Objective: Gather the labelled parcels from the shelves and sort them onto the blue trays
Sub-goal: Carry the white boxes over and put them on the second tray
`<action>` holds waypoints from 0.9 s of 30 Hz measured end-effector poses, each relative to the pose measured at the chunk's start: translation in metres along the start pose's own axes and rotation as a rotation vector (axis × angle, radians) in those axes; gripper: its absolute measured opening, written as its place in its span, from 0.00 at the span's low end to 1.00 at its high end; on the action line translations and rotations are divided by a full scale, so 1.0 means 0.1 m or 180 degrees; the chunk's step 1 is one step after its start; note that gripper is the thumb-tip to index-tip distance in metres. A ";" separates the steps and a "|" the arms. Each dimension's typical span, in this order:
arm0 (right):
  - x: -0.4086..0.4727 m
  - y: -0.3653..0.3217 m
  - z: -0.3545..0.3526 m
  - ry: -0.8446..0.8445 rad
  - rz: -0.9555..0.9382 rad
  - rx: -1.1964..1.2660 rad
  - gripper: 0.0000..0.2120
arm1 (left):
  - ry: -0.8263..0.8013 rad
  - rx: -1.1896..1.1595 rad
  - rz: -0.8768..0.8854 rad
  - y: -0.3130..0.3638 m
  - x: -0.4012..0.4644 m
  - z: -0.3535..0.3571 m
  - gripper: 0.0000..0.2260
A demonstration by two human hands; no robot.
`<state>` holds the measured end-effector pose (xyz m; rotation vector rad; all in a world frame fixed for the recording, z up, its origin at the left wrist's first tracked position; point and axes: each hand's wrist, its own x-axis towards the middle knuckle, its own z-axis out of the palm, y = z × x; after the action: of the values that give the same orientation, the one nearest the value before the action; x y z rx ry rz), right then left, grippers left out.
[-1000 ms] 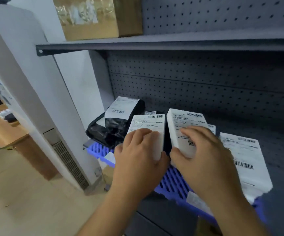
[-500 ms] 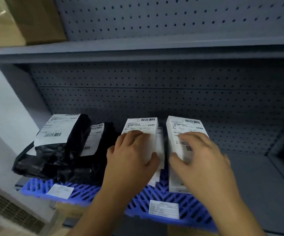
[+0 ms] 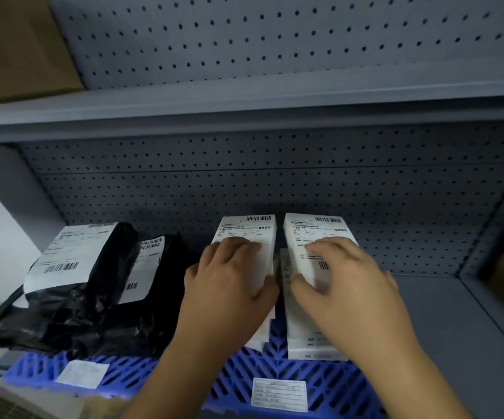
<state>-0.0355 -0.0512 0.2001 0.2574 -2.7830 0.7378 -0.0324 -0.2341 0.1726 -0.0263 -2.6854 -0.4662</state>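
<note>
Both hands grasp white boxes stood on end: the left hand [image 3: 229, 285] wraps the left box [image 3: 246, 237], thumb on its right edge, and the right hand [image 3: 347, 285] clamps the right box [image 3: 314, 237], likely to keep labels facing up while they settle on the blue tray [image 3: 274, 367]. More thin boxes lean behind. At nine o'clock, black bags [image 3: 93, 285] share the tray on the shelf [image 3: 456, 313].

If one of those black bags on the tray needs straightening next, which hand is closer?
The left hand: it grips the left white box right beside the black bags; the right hand is farther away.
</note>
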 end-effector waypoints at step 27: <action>-0.02 -0.24 0.06 0.0403 0.0246 -0.0106 0.25 | 0.0173 -0.0451 0.0319 -0.28 0.17 -0.04 0.22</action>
<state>-0.0295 -0.0743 0.2060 0.0937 -2.6952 0.6991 -0.0488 -0.2627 0.1740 -0.1853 -2.5790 -0.6154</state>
